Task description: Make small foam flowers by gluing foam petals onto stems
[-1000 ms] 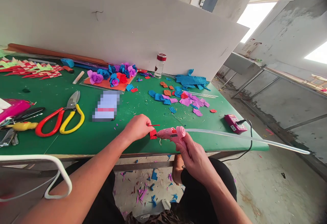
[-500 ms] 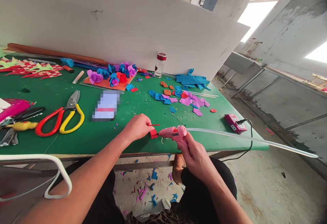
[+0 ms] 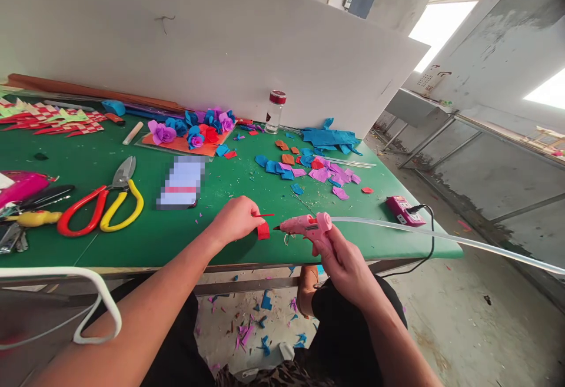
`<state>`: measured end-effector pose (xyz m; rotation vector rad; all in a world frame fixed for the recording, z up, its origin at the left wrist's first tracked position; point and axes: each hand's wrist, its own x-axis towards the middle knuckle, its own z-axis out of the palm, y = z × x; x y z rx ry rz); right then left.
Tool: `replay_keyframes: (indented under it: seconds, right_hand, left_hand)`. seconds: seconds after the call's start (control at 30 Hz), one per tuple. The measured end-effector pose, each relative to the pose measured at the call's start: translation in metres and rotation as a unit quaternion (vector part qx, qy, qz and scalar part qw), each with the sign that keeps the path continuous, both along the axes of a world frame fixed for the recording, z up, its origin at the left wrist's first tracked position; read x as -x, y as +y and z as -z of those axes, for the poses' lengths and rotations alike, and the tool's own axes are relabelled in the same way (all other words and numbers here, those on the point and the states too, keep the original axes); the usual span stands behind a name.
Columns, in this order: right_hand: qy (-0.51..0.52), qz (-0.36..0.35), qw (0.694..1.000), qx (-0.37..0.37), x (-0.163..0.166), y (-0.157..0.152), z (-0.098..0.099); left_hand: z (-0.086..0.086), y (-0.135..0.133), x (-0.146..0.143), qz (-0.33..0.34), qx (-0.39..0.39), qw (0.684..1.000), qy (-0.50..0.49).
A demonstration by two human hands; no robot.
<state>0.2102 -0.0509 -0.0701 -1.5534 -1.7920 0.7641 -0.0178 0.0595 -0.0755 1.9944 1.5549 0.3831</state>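
On my feed, my left hand (image 3: 238,217) has its fingertips closed on a thin red stick (image 3: 266,215) pointing right. A small red paper piece (image 3: 263,232) sits just on their near side, by the near edge of the green table (image 3: 371,245) — whether it's pinched too, I can't tell. My right hand (image 3: 346,263), farther from the paper, grips a pink hot-glue gun (image 3: 304,225) — long axis left to right, nozzle (image 3: 277,228) facing the paper from just right, not touching.
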Motion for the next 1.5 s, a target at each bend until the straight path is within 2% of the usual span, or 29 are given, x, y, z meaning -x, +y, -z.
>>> replay_keyframes:
  seconds: [0.1, 0.2, 0.3, 0.37, 0.47, 0.57, 0.7, 0.83, 1.03, 1.13, 1.23, 1.3, 1.37, 1.4, 1.5]
  right_hand:
    - [0.126, 0.020, 0.989, 0.076, -0.010, 0.007, -0.003]
    - [0.243, 0.023, 0.960, 0.134, -0.023, 0.017, -0.001]
    - [0.298, 0.031, 0.938, 0.175, -0.037, 0.030, 0.005]
    - [0.308, 0.038, 0.933, 0.185, -0.044, 0.038, 0.009]
    - [0.283, 0.038, 0.946, 0.157, -0.049, 0.048, 0.009]
    - [0.259, 0.058, 0.958, 0.112, -0.049, 0.055, 0.007]
    - [0.246, 0.122, 0.960, 0.057, -0.045, 0.058, 0.012]
    - [0.213, 0.148, 0.965, 0.031, -0.040, 0.058, 0.029]
    - [0.045, 0.187, 0.981, -0.033, -0.041, 0.059, 0.051]
    - [-0.024, 0.218, 0.972, -0.078, -0.041, 0.057, 0.050]
    - [-0.038, 0.256, 0.956, -0.141, -0.030, 0.056, 0.039]
    - [0.018, 0.221, 0.964, -0.149, -0.014, 0.057, 0.028]
    - [0.132, 0.111, 0.981, -0.085, 0.005, 0.061, 0.017]
    - [0.185, 0.051, 0.981, -0.041, 0.015, 0.063, 0.012]
    - [0.288, -0.090, 0.949, 0.090, 0.037, 0.071, 0.003]
  left_hand:
    - [0.000, 0.001, 0.002, -0.011, 0.013, 0.999, -0.050]
    - [0.000, 0.003, 0.004, -0.042, 0.059, 0.987, -0.144]
    - [0.000, 0.004, 0.005, -0.077, 0.159, 0.952, -0.251]
    - [0.000, 0.004, 0.005, -0.078, 0.224, 0.919, -0.314]
    - [0.001, 0.005, 0.004, -0.067, 0.266, 0.886, -0.374]
    - [0.000, 0.005, 0.003, -0.069, 0.270, 0.877, -0.392]
    - [-0.002, 0.004, 0.003, -0.063, 0.269, 0.879, -0.389]
    - [-0.002, 0.003, 0.003, -0.057, 0.262, 0.883, -0.385]
    - [0.000, 0.003, 0.006, -0.050, 0.259, 0.888, -0.377]
    - [-0.002, 0.004, 0.009, -0.050, 0.256, 0.888, -0.378]
    - [-0.006, 0.004, 0.011, -0.045, 0.254, 0.888, -0.381]
    - [-0.009, 0.003, 0.012, -0.037, 0.259, 0.885, -0.384]
    - [-0.012, 0.002, 0.014, -0.029, 0.265, 0.881, -0.391]
    - [-0.014, 0.001, 0.015, -0.025, 0.266, 0.879, -0.394]
    - [-0.018, -0.001, 0.018, -0.017, 0.263, 0.878, -0.400]
